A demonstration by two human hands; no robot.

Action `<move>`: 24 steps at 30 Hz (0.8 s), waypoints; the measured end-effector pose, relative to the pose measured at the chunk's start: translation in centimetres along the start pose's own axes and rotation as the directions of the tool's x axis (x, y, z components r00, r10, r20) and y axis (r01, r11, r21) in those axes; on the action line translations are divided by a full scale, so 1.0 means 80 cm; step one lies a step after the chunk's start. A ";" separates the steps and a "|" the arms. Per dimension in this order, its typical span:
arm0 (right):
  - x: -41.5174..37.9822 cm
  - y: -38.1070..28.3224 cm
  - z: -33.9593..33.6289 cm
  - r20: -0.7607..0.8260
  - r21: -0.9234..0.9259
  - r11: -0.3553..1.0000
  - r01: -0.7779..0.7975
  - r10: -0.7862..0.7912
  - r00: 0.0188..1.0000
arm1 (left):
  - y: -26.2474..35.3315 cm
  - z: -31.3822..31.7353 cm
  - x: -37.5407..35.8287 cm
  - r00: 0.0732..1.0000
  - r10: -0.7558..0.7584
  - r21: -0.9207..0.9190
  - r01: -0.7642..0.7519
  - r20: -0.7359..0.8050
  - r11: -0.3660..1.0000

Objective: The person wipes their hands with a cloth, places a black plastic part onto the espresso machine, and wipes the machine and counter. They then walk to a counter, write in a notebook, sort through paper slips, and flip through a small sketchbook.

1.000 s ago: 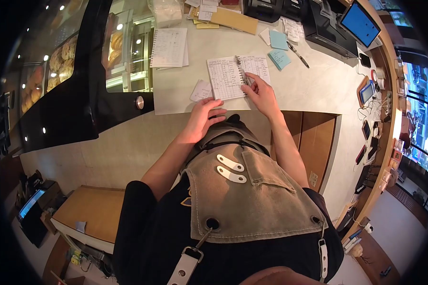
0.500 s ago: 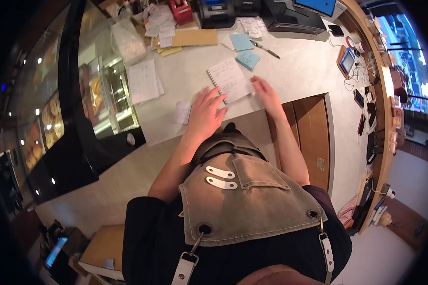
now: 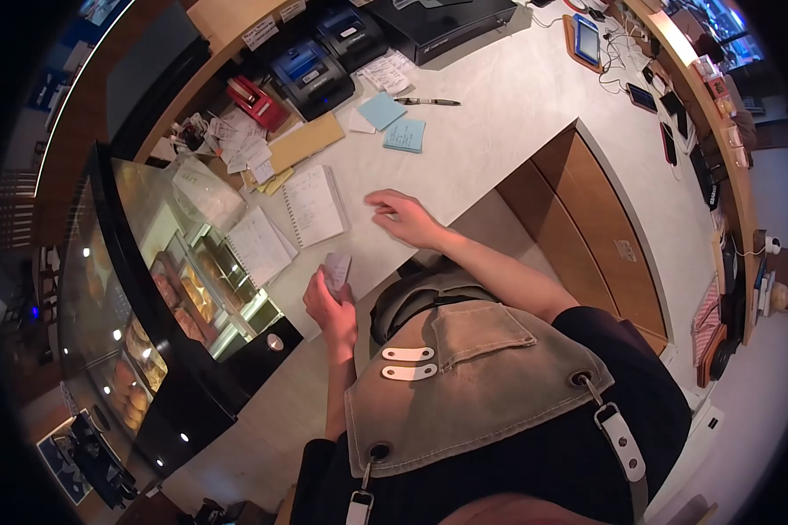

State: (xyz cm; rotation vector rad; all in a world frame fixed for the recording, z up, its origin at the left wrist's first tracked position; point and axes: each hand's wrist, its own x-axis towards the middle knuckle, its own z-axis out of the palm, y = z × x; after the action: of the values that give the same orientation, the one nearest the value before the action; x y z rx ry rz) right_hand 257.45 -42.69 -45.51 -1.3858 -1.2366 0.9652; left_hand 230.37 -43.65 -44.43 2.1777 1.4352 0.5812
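My left hand [image 3: 328, 308] is closed on a small paper slip [image 3: 339, 269], pinched at the counter's front edge. The slip carries faint writing that I cannot read. My right hand [image 3: 403, 219] hovers over or rests on the pale counter with loosely bent fingers, holding nothing. Just left of it lies a spiral notebook [image 3: 315, 206] with handwriting on its page. Another spiral-bound pad of written sheets [image 3: 261, 245] lies beside the notebook, toward the display case.
A glass display case [image 3: 162, 289] with bread stands at the left. Blue sticky notes [image 3: 404, 136], a pen [image 3: 432, 102], a brown envelope [image 3: 308, 143], receipts [image 3: 387, 72], a red dispenser [image 3: 257, 103] and black printers [image 3: 311, 77] occupy the back. Phones and cables [image 3: 642, 97] lie at the right.
My view has turned. My left hand has left the notebook and taken up the small slip. The notebook now lies closer to the other pad, and my right hand is away from it.
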 end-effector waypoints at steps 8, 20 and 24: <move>-0.011 0.010 -0.046 -0.045 -0.045 0.998 -0.042 0.039 0.998 | 0.013 -0.029 0.041 0.942 -0.098 -0.237 0.181 0.321 0.955; 0.104 0.039 -0.206 -0.507 -0.651 0.725 -0.226 -0.193 0.840 | 0.004 0.022 0.218 0.975 -0.131 -0.301 0.072 -0.178 0.951; 0.096 0.036 -0.210 -0.436 -0.662 0.711 -0.238 -0.107 0.894 | 0.008 0.048 0.207 0.951 -0.008 -0.152 -0.041 -0.308 0.988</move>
State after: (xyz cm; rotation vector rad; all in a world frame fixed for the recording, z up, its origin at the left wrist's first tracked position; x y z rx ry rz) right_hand 275.48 -37.83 -44.90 -2.1221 -1.2394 0.1363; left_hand 239.09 -29.10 -45.58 2.0419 1.4676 1.0434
